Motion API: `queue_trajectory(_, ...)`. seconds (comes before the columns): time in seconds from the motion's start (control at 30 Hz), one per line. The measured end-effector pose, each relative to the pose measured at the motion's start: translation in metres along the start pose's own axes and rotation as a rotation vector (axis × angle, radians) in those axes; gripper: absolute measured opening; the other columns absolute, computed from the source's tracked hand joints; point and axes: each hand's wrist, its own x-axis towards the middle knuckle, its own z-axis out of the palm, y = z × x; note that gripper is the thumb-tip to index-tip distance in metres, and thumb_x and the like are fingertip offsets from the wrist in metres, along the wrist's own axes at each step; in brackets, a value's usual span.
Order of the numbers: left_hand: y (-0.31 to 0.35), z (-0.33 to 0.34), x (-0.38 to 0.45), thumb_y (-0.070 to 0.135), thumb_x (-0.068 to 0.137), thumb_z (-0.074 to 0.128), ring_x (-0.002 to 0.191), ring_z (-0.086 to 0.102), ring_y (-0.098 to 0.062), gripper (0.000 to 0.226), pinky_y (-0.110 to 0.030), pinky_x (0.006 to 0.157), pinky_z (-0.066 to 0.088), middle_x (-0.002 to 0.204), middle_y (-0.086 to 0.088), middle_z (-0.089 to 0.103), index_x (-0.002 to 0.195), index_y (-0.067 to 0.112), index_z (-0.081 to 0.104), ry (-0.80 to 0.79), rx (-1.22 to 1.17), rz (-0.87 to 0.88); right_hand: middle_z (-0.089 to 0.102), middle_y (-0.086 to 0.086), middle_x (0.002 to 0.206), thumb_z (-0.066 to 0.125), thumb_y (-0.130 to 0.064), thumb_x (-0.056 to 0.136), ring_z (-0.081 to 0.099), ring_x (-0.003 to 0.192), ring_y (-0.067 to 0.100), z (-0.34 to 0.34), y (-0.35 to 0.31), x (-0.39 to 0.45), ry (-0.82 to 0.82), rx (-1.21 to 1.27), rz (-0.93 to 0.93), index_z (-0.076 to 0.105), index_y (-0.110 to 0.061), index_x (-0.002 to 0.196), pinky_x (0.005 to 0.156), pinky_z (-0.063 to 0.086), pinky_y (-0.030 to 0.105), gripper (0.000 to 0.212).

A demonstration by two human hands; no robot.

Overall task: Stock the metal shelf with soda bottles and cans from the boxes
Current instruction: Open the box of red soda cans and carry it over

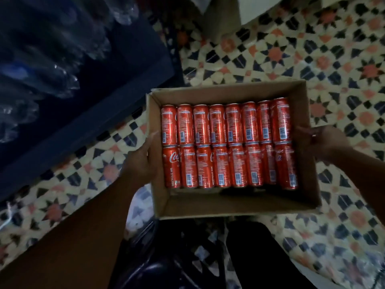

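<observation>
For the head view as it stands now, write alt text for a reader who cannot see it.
A person's left hand and right hand hold an open cardboard box by its sides above a patterned tile floor. Inside lie two rows of red soda cans on their sides.

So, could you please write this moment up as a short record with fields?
box: open cardboard box, held above the patterned floor
contents: red cans lying on their sides in two rows of eight, with a bare strip at the near end
left hand: left hand holds the box's left wall
right hand: right hand holds the box's right wall
left of the box: dark shelf with clear plastic bottles
cans taken out: none in hand
</observation>
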Motion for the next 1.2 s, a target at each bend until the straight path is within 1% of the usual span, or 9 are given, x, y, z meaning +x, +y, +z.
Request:
queue_trajectory(0.07,-0.024,-0.006,-0.014,0.024,0.107,0.053,0.086,0.061,-0.001,0.065,-0.015,0.072,0.051,0.124,-0.008,0.064,0.16,0.04,0.019,0.028,-0.035,-0.066,0.069,0.013,0.08,0.073,-0.014,0.091,0.065,0.064,0.03,0.009,-0.02,-0.001,-0.012,0.001,-0.064,0.063,-0.021,0.136,0.058,0.053,0.033,0.047)
queue_trajectory(0.13,-0.049,-0.014,-0.027,0.018,0.102,0.061,0.109,0.067,-0.022,0.081,-0.036,0.083,0.06,0.138,-0.012,0.058,0.161,0.044,0.011,-0.002,-0.029,-0.123,0.071,0.015,0.09,0.074,-0.014,0.09,0.067,0.068,0.029,0.02,-0.039,-0.003,-0.024,-0.016,-0.104,0.063,-0.024,0.136,0.068,0.057,0.039,0.048)
queue_trajectory(0.23,-0.086,-0.025,-0.043,0.005,0.088,0.074,0.117,0.064,-0.031,0.107,-0.049,0.089,0.06,0.147,-0.015,0.052,0.159,0.048,0.006,-0.032,-0.051,-0.161,0.072,0.017,0.103,0.071,-0.028,0.094,0.07,0.074,0.029,0.037,-0.071,-0.004,-0.011,-0.032,-0.149,0.063,-0.028,0.133,0.07,0.062,0.045,0.04)
queue_trajectory(0.47,-0.16,-0.042,-0.074,0.006,0.082,0.077,0.104,0.067,-0.028,0.112,-0.044,0.083,0.061,0.13,-0.012,0.063,0.161,0.047,0.008,0.069,-0.019,-0.344,0.073,0.018,0.092,0.062,-0.029,0.099,0.07,0.075,0.032,0.068,-0.151,-0.018,-0.038,-0.196,-0.382,0.064,-0.02,0.132,0.073,0.058,0.042,0.034)
queue_trajectory(0.6,-0.206,-0.048,-0.102,0.011,0.079,0.08,0.102,0.068,-0.026,0.114,-0.043,0.076,0.063,0.13,-0.011,0.064,0.158,0.05,0.008,0.11,-0.022,-0.396,0.074,0.023,0.096,0.073,-0.018,0.09,0.071,0.084,0.038,0.091,-0.195,-0.026,-0.025,-0.284,-0.527,0.072,-0.012,0.122,0.076,0.054,0.039,0.032)
queue_trajectory(0.7,-0.234,-0.053,-0.123,0.011,0.076,0.082,0.105,0.067,-0.026,0.121,-0.041,0.079,0.062,0.131,-0.011,0.063,0.158,0.055,0.004,0.13,-0.057,-0.459,0.073,0.022,0.097,0.074,-0.016,0.087,0.069,0.091,0.04,0.112,-0.225,-0.028,-0.047,-0.337,-0.456,0.074,-0.008,0.113,0.081,0.054,0.043,0.028)
queue_trajectory(0.8,-0.259,-0.057,-0.143,0.015,0.074,0.084,0.112,0.065,-0.029,0.123,-0.042,0.084,0.061,0.138,-0.012,0.06,0.159,0.054,0.003,0.136,-0.065,-0.518,0.073,0.027,0.096,0.075,-0.005,0.085,0.071,0.087,0.044,0.13,-0.253,-0.039,-0.025,-0.311,-0.659,0.072,-0.008,0.122,0.079,0.052,0.042,0.037)
queue_trajectory(0.97,-0.29,-0.064,-0.171,0.014,0.074,0.084,0.105,0.069,-0.034,0.115,-0.041,0.084,0.06,0.132,-0.015,0.066,0.159,0.052,0.015,0.201,-0.138,-0.543,0.07,0.019,0.124,0.071,-0.019,0.088,0.066,0.11,0.038,0.151,-0.288,-0.058,-0.101,-0.355,-0.706,0.064,-0.019,0.135,0.092,0.047,0.033,0.047)
queue_trajectory(1.2,-0.306,-0.067,-0.181,0.019,0.085,0.078,0.1,0.069,-0.034,0.101,-0.041,0.085,0.057,0.128,-0.018,0.066,0.163,0.038,0.016,0.185,-0.089,-0.567,0.07,0.02,0.119,0.074,-0.013,0.085,0.069,0.1,0.034,0.161,-0.3,-0.075,-0.142,-0.438,-0.667,0.054,-0.027,0.145,0.089,0.056,0.04,0.065)
